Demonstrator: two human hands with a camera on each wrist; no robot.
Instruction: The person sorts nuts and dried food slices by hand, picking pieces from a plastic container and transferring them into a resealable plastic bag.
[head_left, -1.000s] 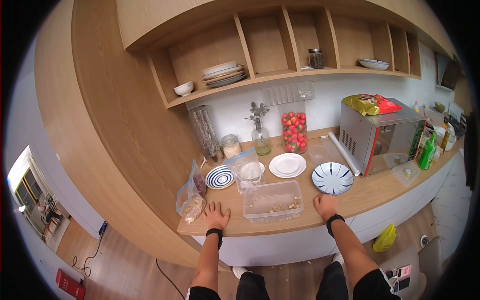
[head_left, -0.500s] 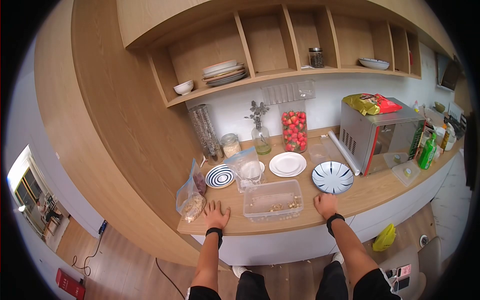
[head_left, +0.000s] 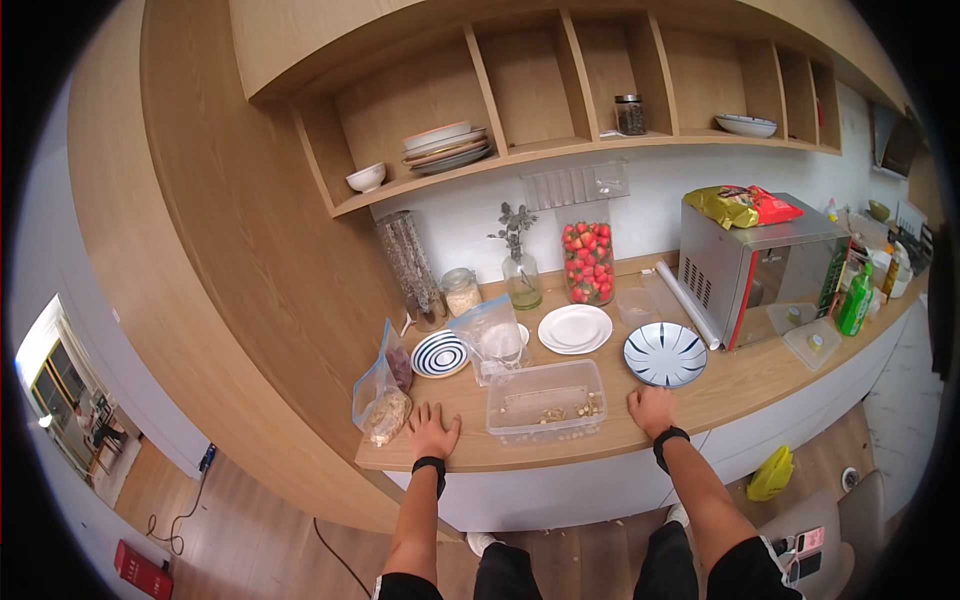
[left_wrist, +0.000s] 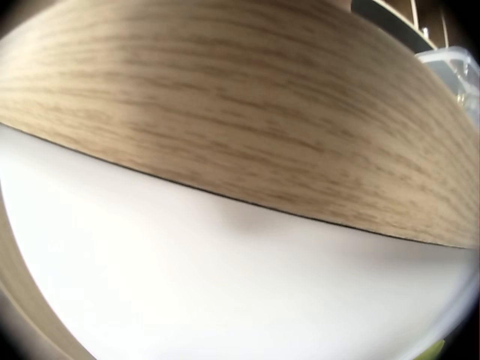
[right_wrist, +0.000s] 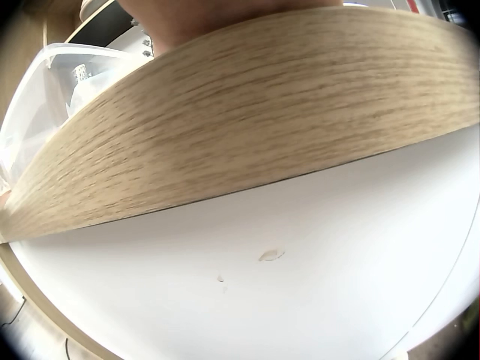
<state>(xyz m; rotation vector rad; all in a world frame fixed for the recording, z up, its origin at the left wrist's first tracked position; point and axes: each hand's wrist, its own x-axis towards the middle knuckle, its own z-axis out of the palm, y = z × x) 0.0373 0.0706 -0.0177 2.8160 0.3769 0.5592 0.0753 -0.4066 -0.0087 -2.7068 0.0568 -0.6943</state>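
Note:
My left hand [head_left: 434,434] rests palm down near the counter's front edge in the head view, fingers spread, holding nothing. Just left of it sits a zip bag of pale flaky food [head_left: 388,415]. My right hand [head_left: 653,410] rests on the counter, compact with its fingers folded under, close in front of a blue-striped white bowl [head_left: 665,355]. Between the hands stands a clear plastic box [head_left: 545,395] with small pale pieces at its bottom. The right wrist view shows part of that hand at the top; the left wrist view shows mostly the counter edge [left_wrist: 225,127].
Behind the box are a blue-ringed plate [head_left: 440,354], an upright zip bag [head_left: 495,340] and white plates [head_left: 575,330]. Farther back stand an oats jar [head_left: 461,292], a vase [head_left: 521,280] and a strawberry container [head_left: 588,262]. A microwave [head_left: 765,270] is at right; shelves hang above.

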